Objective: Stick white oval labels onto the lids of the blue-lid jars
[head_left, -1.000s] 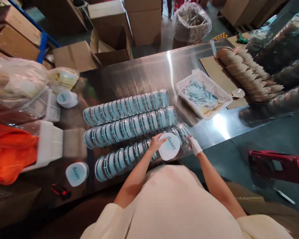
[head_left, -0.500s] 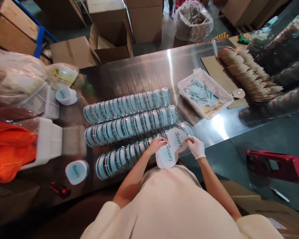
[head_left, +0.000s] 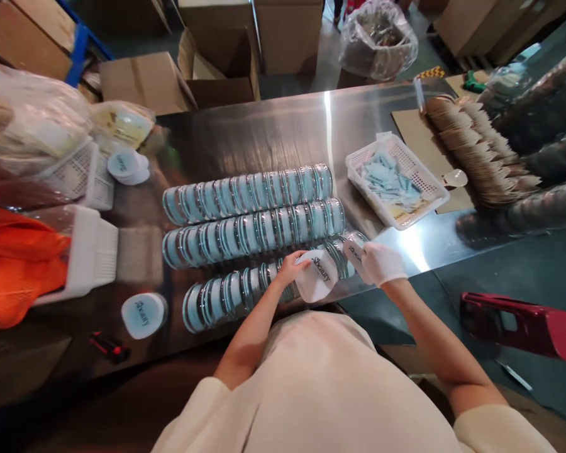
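Note:
My left hand (head_left: 290, 270) is closed on a small stack of white rounded cards (head_left: 318, 280) printed with "beauty" lettering, held low over the table's front edge. In a white glove, my right hand (head_left: 383, 263) pinches a single card (head_left: 355, 253) of the same kind. That card is tilted against the right end of the nearest row of round clear-rimmed containers (head_left: 236, 294), which stand on edge with pale blue-white insides. Whether it touches the last container I cannot tell. Behind lie a middle row (head_left: 255, 234) and a far row (head_left: 249, 192) of such containers.
A white basket (head_left: 396, 220) of small sachets stands right of the rows. Farther right are stacked brown paper pieces (head_left: 481, 151). More cards (head_left: 144, 316) and a red-black cutter (head_left: 108, 347) lie at left, near a white basket (head_left: 94, 251) with orange cloth (head_left: 23, 264).
My right hand has drawn one card off the stack and moved it right to the end of the nearest row. My left hand keeps the remaining cards. The view has shifted slightly.

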The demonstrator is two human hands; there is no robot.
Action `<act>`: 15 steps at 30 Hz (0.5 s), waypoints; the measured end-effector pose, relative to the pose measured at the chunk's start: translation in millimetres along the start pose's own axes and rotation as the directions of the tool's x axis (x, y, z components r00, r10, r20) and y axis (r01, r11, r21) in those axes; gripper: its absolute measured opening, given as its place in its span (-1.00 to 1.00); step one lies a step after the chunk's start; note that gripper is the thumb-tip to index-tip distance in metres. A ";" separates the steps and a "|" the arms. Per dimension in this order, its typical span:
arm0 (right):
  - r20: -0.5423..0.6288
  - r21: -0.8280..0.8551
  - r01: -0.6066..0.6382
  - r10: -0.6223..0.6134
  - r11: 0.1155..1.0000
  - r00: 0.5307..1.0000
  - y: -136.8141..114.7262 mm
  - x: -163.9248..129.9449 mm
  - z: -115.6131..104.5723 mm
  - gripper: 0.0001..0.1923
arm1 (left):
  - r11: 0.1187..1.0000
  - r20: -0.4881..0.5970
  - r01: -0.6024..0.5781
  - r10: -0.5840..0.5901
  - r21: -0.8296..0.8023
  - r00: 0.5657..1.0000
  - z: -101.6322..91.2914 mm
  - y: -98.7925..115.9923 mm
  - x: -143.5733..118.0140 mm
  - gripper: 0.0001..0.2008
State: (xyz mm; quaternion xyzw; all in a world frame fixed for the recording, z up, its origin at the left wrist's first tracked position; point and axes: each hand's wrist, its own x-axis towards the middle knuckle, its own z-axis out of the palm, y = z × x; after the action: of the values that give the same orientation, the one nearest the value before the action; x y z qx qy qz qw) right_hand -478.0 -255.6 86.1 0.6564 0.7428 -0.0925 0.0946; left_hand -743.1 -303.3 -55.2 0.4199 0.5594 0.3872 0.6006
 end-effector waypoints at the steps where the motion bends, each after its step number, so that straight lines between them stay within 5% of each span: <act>1: 0.031 -0.006 0.003 -0.003 1.000 1.000 -2.6 6.3 4.5 -0.74 | 1.000 0.003 -0.002 0.002 -0.002 1.000 -0.3 -1.6 0.3 -0.46; 5: 0.093 0.076 0.012 -0.019 0.997 0.995 -4.5 21.8 52.7 -0.71 | 0.999 0.041 -0.032 0.033 -0.014 0.999 -3.0 -6.0 -0.6 -0.46; 10: -0.036 0.337 -0.072 0.090 0.939 0.995 -3.4 7.6 124.2 -0.67 | 0.996 0.075 -0.085 0.083 0.030 0.994 -3.5 -7.9 0.4 -0.53; 13: 0.050 0.508 -0.194 0.197 0.839 0.979 -1.5 3.7 138.0 -0.65 | 0.996 0.068 -0.081 0.078 0.039 0.995 -3.6 -8.5 1.9 -0.52; 15: 0.123 0.625 -0.186 0.140 0.758 0.983 1.3 4.4 135.9 -0.63 | 0.997 0.058 -0.071 0.069 0.034 0.996 -3.8 -8.4 2.3 -0.51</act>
State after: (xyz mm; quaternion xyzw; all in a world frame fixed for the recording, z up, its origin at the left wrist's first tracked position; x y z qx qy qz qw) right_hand -474.6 -286.8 -46.2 0.7083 0.6044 -0.3510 -0.0990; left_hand -746.8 -303.8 -64.0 0.4610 0.5337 0.3860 0.5947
